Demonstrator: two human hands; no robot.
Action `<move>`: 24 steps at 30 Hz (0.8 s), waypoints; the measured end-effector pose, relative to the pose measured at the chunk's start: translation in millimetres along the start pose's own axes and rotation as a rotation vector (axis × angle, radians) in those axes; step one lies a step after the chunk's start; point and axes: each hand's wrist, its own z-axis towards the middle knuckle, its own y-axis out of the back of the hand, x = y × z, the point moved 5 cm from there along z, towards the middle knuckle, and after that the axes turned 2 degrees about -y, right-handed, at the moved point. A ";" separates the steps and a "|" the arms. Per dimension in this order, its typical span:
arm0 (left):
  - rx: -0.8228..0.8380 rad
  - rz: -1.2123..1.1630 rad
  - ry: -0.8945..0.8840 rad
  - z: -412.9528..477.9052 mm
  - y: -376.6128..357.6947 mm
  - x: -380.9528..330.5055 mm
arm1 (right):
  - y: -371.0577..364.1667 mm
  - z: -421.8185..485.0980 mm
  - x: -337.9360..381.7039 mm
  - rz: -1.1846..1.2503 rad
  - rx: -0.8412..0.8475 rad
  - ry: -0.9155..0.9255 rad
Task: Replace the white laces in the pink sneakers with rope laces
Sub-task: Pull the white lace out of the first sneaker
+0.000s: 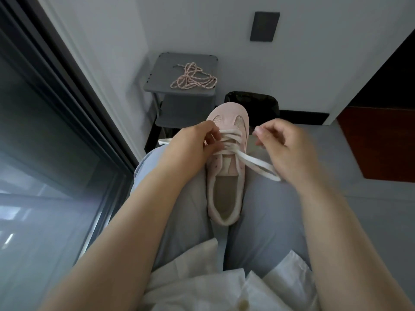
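Observation:
A pink sneaker (225,173) lies between my thighs, toe pointing away, with a white lace (233,140) still crossed through its front eyelets. My left hand (193,147) rests on the shoe's left side and pinches the lace at the crossings. My right hand (285,149), blurred, hovers just right of the shoe with curled fingers; a loose loop of the lace (260,167) trails under it, and I cannot tell if it holds the lace. A pink-and-white rope lace (193,77) lies bundled on the grey stool (161,84) ahead.
A black bin (253,102) stands behind the shoe, right of the stool. A dark-framed glass door (56,122) runs along my left. White wall ahead, wooden furniture (377,142) at right, grey floor between.

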 end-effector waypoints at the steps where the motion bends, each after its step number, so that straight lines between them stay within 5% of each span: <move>1: 0.005 -0.014 0.021 -0.1 0.2 2.8 | -6.2 3.7 -3.8 -0.071 -0.015 -0.023; 6: 0.037 -0.055 0.091 2.1 4.5 12.7 | -34.4 -2.7 -11.0 -0.118 0.147 -0.024; 13: 0.130 0.054 0.026 1.2 -0.7 6.2 | -36.1 -4.7 0.6 -0.171 0.090 0.154; 18: 0.041 -0.074 0.027 -1.3 2.5 0.6 | -36.4 -8.2 5.0 0.008 0.127 0.092; 24: 0.123 0.057 -0.028 0.1 -8.0 -3.6 | -22.3 -5.2 8.6 -0.072 0.152 0.139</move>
